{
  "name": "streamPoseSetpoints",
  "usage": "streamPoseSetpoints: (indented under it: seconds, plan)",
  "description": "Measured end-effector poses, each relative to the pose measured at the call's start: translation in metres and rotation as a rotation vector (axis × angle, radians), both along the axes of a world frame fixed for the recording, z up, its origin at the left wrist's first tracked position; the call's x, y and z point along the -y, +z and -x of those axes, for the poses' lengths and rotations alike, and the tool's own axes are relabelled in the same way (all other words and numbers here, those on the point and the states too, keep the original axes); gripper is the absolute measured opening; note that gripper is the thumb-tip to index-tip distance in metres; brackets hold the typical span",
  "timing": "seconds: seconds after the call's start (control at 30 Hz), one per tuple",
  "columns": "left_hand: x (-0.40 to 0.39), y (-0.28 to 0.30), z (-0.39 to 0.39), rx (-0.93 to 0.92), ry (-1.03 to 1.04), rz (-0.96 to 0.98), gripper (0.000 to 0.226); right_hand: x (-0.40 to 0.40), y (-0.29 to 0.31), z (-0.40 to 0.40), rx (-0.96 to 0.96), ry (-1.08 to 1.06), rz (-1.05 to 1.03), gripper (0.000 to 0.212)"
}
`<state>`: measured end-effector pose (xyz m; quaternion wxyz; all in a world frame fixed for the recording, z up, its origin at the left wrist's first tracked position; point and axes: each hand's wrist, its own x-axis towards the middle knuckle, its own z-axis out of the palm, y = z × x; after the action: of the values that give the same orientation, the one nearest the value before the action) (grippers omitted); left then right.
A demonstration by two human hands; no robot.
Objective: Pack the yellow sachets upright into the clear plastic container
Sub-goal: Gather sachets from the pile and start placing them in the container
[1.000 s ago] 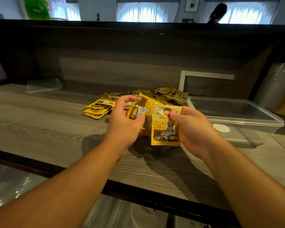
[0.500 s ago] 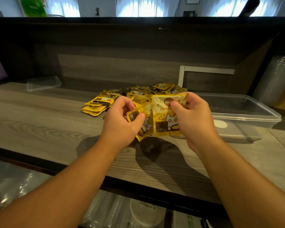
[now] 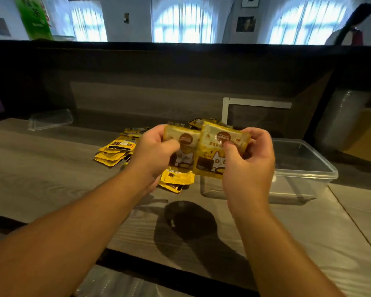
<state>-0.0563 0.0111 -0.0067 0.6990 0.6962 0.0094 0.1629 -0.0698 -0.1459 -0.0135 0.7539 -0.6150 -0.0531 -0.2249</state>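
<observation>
Pinching two yellow sachets edge to edge, the left hand and right hand are raised; a slip could be caused before the container at three o'clock is reached.

A clear lid lies on the wooden counter.

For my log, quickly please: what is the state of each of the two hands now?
Left hand: closed on a yellow cat-printed sachet.
Right hand: closed on a second yellow cat-printed sachet.
</observation>
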Motion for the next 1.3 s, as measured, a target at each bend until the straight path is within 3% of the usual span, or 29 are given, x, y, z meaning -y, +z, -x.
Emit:
streamPoseSetpoints:
  seconds: [0.13,0.27,0.47,0.63,0.77,0.9,1.03,1.17,1.3]
  plan:
    - [0.02,0.028,-0.021,-0.018,-0.046,0.048,0.006,0.026,0.021,-0.011,0.026,-0.044,-0.075,0.046]
    - [0.046,0.044,-0.047,0.047,-0.065,-0.056,0.024,0.058,0.045,-0.032,0.001,-0.083,0.047,0.032]
    - [0.079,0.052,-0.078,0.021,-0.038,-0.175,0.017,0.095,0.062,-0.063,-0.038,-0.127,0.283,0.026]
    - [0.093,0.04,-0.106,0.079,-0.022,-0.473,0.023,0.119,0.061,-0.078,-0.044,-0.23,0.409,0.03]
    - [0.1,0.027,-0.117,0.16,-0.06,-0.81,0.017,0.129,0.051,-0.08,-0.012,-0.266,0.383,0.032]
    - [0.099,0.011,-0.128,0.121,-0.036,-1.119,0.017,0.12,0.035,-0.093,-0.19,-0.154,0.525,0.022]
    - [0.092,0.012,-0.14,0.025,-0.059,-1.176,0.021,0.11,0.022,-0.105,-0.31,-0.14,0.701,0.013]
    - [0.084,0.021,-0.147,0.019,-0.086,-1.273,0.043,0.099,0.016,-0.106,-0.462,-0.064,0.683,0.008]
    - [0.074,0.026,-0.145,-0.026,-0.173,-1.36,0.048,0.087,0.018,-0.106,-0.445,-0.013,0.769,0.013]
